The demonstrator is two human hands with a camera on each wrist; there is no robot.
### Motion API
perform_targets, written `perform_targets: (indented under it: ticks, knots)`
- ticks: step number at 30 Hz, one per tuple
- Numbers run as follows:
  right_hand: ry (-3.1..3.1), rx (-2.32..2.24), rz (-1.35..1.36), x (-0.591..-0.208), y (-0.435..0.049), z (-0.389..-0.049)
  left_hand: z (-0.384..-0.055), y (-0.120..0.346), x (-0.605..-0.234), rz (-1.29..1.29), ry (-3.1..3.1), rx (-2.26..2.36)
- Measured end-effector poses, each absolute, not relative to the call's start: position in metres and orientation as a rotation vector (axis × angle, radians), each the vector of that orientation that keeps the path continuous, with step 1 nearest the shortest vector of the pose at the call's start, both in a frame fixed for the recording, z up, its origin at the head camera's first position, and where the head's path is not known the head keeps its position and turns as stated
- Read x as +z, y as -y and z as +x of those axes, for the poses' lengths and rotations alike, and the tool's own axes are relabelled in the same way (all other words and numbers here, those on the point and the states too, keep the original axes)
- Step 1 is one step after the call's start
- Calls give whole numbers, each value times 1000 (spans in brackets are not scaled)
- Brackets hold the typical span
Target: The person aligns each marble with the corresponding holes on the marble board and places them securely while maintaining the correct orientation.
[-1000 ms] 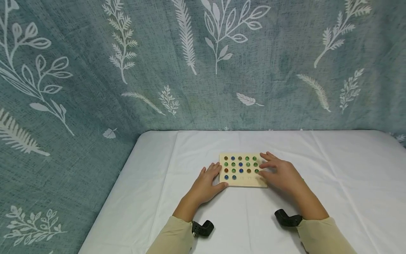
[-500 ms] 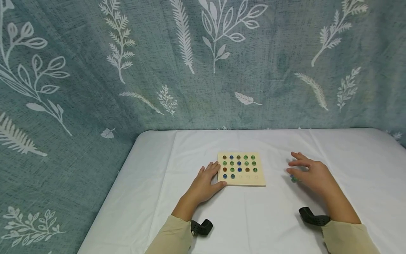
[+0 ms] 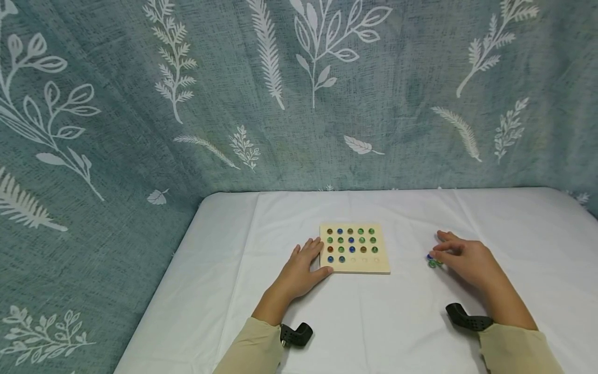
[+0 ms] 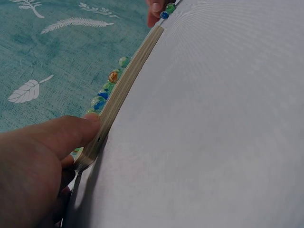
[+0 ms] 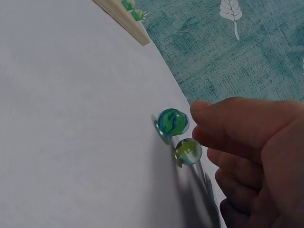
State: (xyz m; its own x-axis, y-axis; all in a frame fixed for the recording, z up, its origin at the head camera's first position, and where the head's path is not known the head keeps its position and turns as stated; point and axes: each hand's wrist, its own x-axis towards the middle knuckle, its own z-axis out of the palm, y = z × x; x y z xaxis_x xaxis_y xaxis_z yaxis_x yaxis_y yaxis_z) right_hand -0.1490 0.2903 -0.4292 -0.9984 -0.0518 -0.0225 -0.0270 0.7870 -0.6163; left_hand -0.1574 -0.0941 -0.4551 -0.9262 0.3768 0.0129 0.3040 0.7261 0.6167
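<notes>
A pale wooden board [image 3: 359, 267] with rows of coloured glass marbles lies flat on the table. Its front row has two blue marbles at the left and three bare hollows to their right. My left hand [image 3: 301, 270] holds the board's near left corner, thumb [image 4: 78, 130] on the front edge and fingers along the left side. Off to the right, my right hand [image 3: 467, 259] is low over a small cluster of loose marbles [image 3: 432, 264]. In the right wrist view, a green-blue marble [image 5: 172, 122] and a clear yellow-green marble [image 5: 189, 152] sit right at its thumb and fingertips.
White cloth [image 3: 397, 322] covers the table. A teal leaf-patterned curtain [image 3: 299, 145] hangs behind it and along the left side. Each wrist wears a black camera mount, one at the left wrist [image 3: 297, 335] and one at the right [image 3: 469, 318].
My right hand has moved from the board's right edge out to the loose marbles, lowering onto them with thumb and forefinger drawn closer. The left hand stays on the board.
</notes>
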Motion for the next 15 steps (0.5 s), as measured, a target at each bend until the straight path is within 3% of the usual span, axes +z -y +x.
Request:
perform_targets:
  ticks: [15]
  knots:
    - [-2959,-926,-54,-434,-287,-150,-157,94,-454,547,-2817,969]
